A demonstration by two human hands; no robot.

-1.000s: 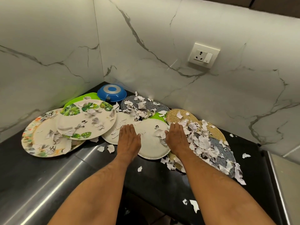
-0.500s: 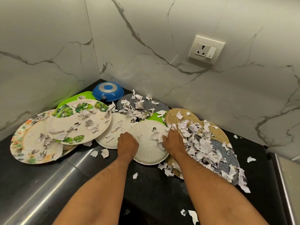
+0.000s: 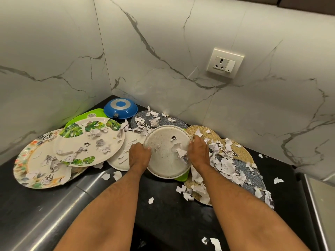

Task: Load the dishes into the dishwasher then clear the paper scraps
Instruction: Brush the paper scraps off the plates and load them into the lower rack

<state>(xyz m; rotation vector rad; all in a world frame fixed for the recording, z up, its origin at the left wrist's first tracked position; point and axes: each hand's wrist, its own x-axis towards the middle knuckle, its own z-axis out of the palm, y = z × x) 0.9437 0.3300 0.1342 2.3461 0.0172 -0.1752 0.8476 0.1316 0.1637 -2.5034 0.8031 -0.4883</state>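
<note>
A: Report the status of each hand.

B: Left hand [image 3: 139, 154] grips the left rim of the white plate [image 3: 165, 156], fingers curled over the edge; right hand [image 3: 198, 151] grips the right rim in the same manner; the plate is tilted, far edge raised, near edge low over the black table [image 3: 172, 214].

A: Report the location of the other dishes.

B: Leaf-print plate [image 3: 90, 142] lies left of the held plate, overlapping a floral plate [image 3: 36, 163] further left; 1 plain white plate [image 3: 119, 160] sits between the leaf-print plate and the left hand; a green plate [image 3: 182, 177] shows just under the held plate's near edge; a blue pan [image 3: 120, 108] rests upside down in the corner.

A: Report the paper scraps.

B: Paper scraps [image 3: 224, 160] lie thickest on the round mats [image 3: 243, 153] to the right; several cling to the held plate; loose pieces are scattered on the table.
</note>
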